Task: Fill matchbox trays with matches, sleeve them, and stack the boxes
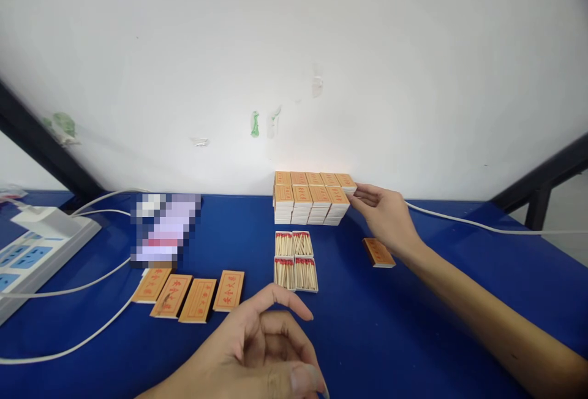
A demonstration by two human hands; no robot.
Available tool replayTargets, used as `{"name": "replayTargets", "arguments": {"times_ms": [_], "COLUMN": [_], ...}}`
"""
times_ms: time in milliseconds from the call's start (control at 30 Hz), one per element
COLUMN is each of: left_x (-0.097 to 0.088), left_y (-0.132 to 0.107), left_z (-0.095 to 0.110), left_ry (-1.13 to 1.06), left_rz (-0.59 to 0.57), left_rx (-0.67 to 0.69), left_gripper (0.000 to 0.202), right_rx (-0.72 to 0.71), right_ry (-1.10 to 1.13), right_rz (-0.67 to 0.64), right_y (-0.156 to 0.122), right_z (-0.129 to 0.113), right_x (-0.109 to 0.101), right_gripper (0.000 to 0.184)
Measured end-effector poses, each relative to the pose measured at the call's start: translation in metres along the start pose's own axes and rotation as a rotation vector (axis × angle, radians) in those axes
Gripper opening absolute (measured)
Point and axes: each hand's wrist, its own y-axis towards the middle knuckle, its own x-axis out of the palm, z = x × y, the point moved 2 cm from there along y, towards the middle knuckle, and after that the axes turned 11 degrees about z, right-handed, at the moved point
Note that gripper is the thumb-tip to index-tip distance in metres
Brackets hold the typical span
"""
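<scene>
My right hand reaches to the right end of a stack of orange-topped matchboxes by the wall. Its thumb and fingers are closed on the end matchbox in the back row; the fingertips are partly hidden. My left hand is in the foreground, fingers loosely curled and apart, with nothing visible in it. Just beyond it lie several open matchbox trays in a block, filled with red-tipped matches. Under my right wrist rests a single matchbox.
Left of my left hand, several orange matchbox pieces lie in a row. Behind them is a blurred-out flat object. A power strip with a plug and white cables occupies the left side. Another cable runs along the back right.
</scene>
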Motion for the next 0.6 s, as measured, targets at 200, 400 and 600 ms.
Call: {"name": "replayTargets", "arguments": {"times_ms": [200,400,600], "left_x": [-0.001,-0.001,0.000], "left_y": [-0.001,0.000,-0.003], "left_z": [-0.001,-0.001,0.001], "left_ry": [0.011,0.013,0.011], "left_rz": [0.006,-0.005,-0.002], "left_rx": [0.006,0.007,0.006], "left_gripper": [0.049,0.046,0.043], "right_rx": [0.191,0.306,0.328], "right_ry": [0.120,0.216,0.312], "right_rz": [-0.038,-0.105,-0.115], "right_y": [-0.017,-0.024,-0.023], "right_z": [-0.017,-0.040,-0.040], "right_x": [-0.001,0.010,0.013], "right_gripper": [0.041,0.036,0.045]}}
